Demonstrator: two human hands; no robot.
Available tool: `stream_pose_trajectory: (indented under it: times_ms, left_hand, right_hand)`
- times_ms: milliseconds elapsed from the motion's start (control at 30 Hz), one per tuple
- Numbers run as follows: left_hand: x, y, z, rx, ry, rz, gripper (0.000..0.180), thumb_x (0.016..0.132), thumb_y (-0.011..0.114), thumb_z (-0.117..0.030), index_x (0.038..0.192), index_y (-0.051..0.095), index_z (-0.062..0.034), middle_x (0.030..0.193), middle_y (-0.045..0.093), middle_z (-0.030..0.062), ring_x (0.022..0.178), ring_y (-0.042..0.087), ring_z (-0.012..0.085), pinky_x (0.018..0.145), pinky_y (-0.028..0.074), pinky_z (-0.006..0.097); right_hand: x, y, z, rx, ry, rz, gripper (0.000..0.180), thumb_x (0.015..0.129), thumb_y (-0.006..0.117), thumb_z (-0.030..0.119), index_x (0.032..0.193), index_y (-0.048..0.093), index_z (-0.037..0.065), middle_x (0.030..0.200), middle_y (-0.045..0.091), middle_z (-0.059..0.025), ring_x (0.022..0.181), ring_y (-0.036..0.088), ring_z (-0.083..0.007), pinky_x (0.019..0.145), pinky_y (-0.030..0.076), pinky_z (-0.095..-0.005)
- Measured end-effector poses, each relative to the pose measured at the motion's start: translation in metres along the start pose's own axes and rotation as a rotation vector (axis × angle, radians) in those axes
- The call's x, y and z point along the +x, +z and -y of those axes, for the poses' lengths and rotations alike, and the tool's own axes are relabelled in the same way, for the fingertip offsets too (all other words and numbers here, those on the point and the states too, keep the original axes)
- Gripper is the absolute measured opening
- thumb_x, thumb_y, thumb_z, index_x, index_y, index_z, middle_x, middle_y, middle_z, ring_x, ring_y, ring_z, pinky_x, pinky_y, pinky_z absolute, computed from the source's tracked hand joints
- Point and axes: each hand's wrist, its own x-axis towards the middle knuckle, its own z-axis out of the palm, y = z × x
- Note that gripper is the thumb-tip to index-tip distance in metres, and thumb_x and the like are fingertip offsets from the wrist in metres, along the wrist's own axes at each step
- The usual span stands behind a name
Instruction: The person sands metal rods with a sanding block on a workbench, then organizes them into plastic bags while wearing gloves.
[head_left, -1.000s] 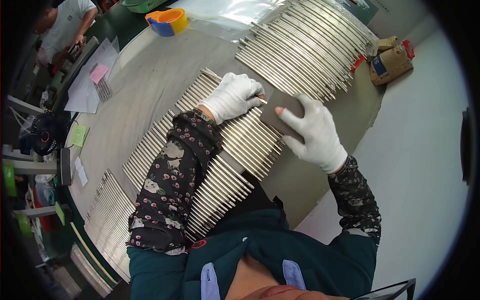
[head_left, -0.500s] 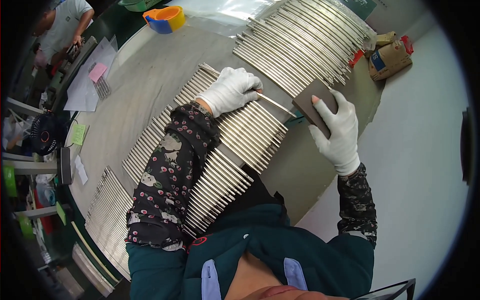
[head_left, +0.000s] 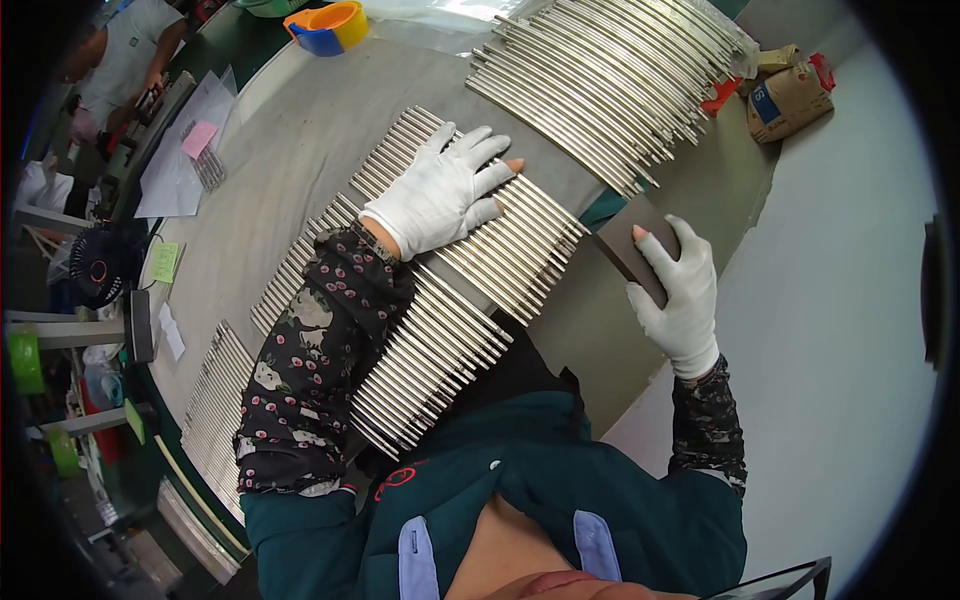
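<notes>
My left hand [head_left: 440,190], in a white glove with a bare fingertip showing, lies flat with fingers spread on a row of shiny metal rods [head_left: 525,255]. The rods lie side by side on the grey table top. Off the table's right edge, my right hand [head_left: 682,295], gloved the same way, grips a brown-grey rectangular block [head_left: 640,243], perhaps a sanding block. The block is close to the right ends of the rods but apart from them. A second row of rods [head_left: 430,360] lies nearer to me, partly under my left forearm.
A large batch of rods [head_left: 600,85] lies at the far right beside clear plastic. More rods [head_left: 215,420] lie at the left. A yellow and blue tape dispenser [head_left: 330,28] stands at the back. Beyond the table are a brown bag [head_left: 790,102], a fan [head_left: 95,270] and another person [head_left: 130,60].
My left hand has let go of a single rod and now lies spread on the row, where that rod rests. My right hand with the block has shifted slightly down.
</notes>
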Motion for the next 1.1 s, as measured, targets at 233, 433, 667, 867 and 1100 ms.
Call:
stream_pose_trajectory:
  times_ms: [233,433,667,867,1100]
  left_hand:
    - [0.006,-0.001,0.001,0.071,-0.005,0.030,0.053,0.091,0.053,-0.033,0.138,0.044,-0.0098,0.144,0.041,0.0153,0.137,0.033,0.0319,0.114,0.022,0.050]
    - [0.005,0.001,0.006,0.088,-0.019,0.019,0.053,0.092,0.050,-0.037,0.137,0.045,-0.0088,0.145,0.040,0.0152,0.137,0.033,0.0321,0.114,0.021,0.050]
    - [0.012,0.003,0.005,0.085,-0.029,0.026,0.052,0.092,0.050,-0.036,0.136,0.045,-0.0085,0.146,0.040,0.0140,0.138,0.032,0.0307,0.115,0.021,0.049]
    - [0.010,0.004,0.005,0.110,-0.034,0.014,0.053,0.092,0.050,-0.035,0.138,0.044,-0.0091,0.146,0.040,0.0133,0.138,0.032,0.0300,0.115,0.020,0.049]
    - [0.005,0.006,0.005,0.120,-0.029,0.000,0.054,0.092,0.050,-0.037,0.139,0.044,-0.0101,0.145,0.041,0.0130,0.137,0.033,0.0299,0.114,0.021,0.049]
  right_hand:
    - [0.001,0.003,0.014,0.079,-0.021,0.071,0.056,0.060,0.076,0.014,0.115,0.063,0.015,0.122,0.049,-0.0187,0.097,0.052,-0.0344,0.085,0.045,-0.0422]
    - [0.005,0.002,0.011,0.081,-0.049,0.065,0.059,0.058,0.077,0.015,0.116,0.063,0.015,0.121,0.050,-0.0193,0.096,0.052,-0.0342,0.084,0.046,-0.0419]
    - [-0.007,-0.002,0.024,0.127,-0.079,0.119,0.059,0.058,0.077,0.014,0.115,0.063,0.015,0.120,0.050,-0.0188,0.096,0.052,-0.0331,0.084,0.046,-0.0419]
    - [-0.006,-0.004,0.024,0.141,-0.080,0.128,0.060,0.057,0.077,0.013,0.116,0.063,0.016,0.120,0.050,-0.0186,0.096,0.052,-0.0332,0.084,0.046,-0.0419]
    - [-0.019,-0.015,0.032,0.164,-0.070,0.122,0.059,0.057,0.074,0.012,0.115,0.062,0.015,0.121,0.049,-0.0190,0.097,0.053,-0.0336,0.083,0.046,-0.0418]
